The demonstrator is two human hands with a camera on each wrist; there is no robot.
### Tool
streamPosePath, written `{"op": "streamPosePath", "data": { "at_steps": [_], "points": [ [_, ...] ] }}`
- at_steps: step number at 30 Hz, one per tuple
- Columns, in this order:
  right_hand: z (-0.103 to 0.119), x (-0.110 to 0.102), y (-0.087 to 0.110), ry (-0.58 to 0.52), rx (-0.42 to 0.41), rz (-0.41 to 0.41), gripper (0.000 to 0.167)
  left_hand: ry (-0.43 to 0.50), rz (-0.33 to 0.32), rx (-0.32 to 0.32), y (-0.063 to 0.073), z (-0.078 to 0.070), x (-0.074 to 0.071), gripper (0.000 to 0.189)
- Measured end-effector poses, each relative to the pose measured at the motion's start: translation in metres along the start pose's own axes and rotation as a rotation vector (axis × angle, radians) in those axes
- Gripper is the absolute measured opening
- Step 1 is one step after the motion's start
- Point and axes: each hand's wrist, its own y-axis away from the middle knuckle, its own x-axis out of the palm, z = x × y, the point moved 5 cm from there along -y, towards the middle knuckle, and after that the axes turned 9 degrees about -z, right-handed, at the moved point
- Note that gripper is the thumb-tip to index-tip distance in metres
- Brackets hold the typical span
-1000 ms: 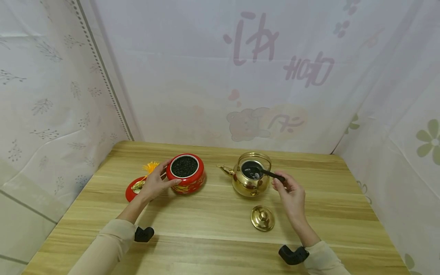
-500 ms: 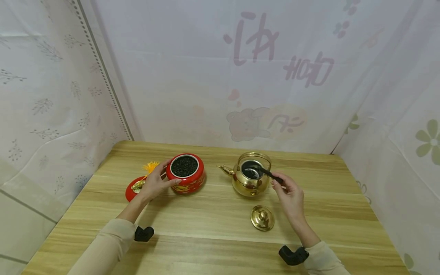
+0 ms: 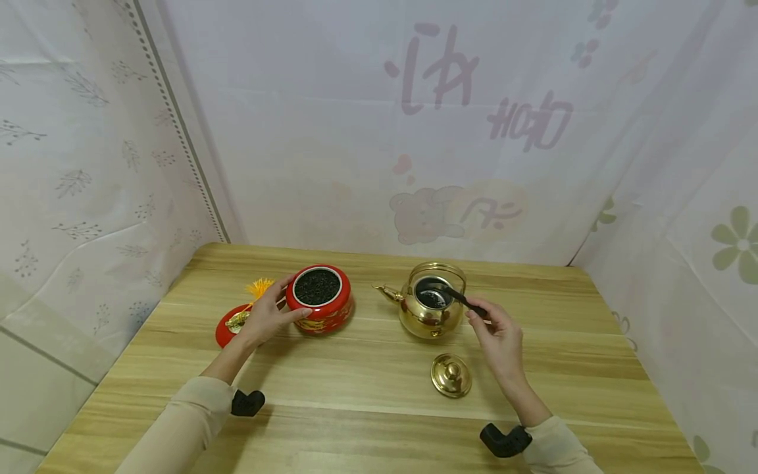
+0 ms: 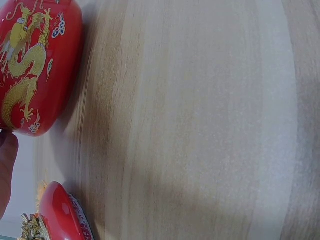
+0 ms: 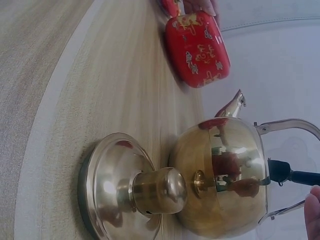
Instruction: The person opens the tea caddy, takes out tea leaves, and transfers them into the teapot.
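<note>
A red jar point(image 3: 331, 316) with gold dragon designs, filled with dark loose tea leaves point(image 3: 318, 287), is on the table left of centre. My left hand point(image 3: 268, 321) grips its left side, thumb at the front; the fingers behind are partly hidden. To the right stands a gold kettle point(image 3: 428, 322), uncovered, its spout toward the jar. With my right hand point(image 3: 499, 337) I pinch the handle of a black scoop point(image 5: 280, 171), whose head is at the kettle's mouth. Some dark bits show inside the kettle. In the right wrist view only fingertips point(image 5: 313, 212) of this hand appear.
The gold kettle lid point(image 3: 451, 375) lies knob up in front of the kettle. A red jar lid point(image 3: 227, 329) with a gold figure and yellow tassel point(image 3: 260, 288) is left of the jar, partly behind my left hand. Patterned curtains point(image 3: 308, 131) border the wooden table point(image 3: 355, 434).
The scoop has tipped over in the kettle's mouth, and its handle has moved slightly left with my right hand. More of the kettle's inside shows. My left hand and the jar stay put.
</note>
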Motion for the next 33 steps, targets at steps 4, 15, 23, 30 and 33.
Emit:
{"op": "streamPosePath", "data": {
  "at_steps": [4,15,23,30,33],
  "points": [
    [0.0,0.0,0.0,-0.002,-0.011,-0.01,0.022,0.0,-0.002,-0.005,0.0,0.0,0.0,0.085],
    [-0.01,-0.003,-0.003,-0.092,0.037,-0.059,0.021,0.014,-0.001,-0.004,-0.001,0.0,0.0,0.084],
    [-0.04,-0.008,-0.006,-0.217,0.09,-0.136,0.019,0.013,-0.006,-0.008,-0.001,0.001,0.0,0.083],
    [-0.068,-0.012,-0.011,-0.471,0.188,-0.179,0.019,-0.005,-0.001,-0.004,0.0,0.0,0.0,0.084],
    [-0.072,-0.012,-0.011,-0.524,0.345,-0.201,0.019,0.0,0.0,-0.002,0.0,0.0,0.0,0.084]
  ]
}}
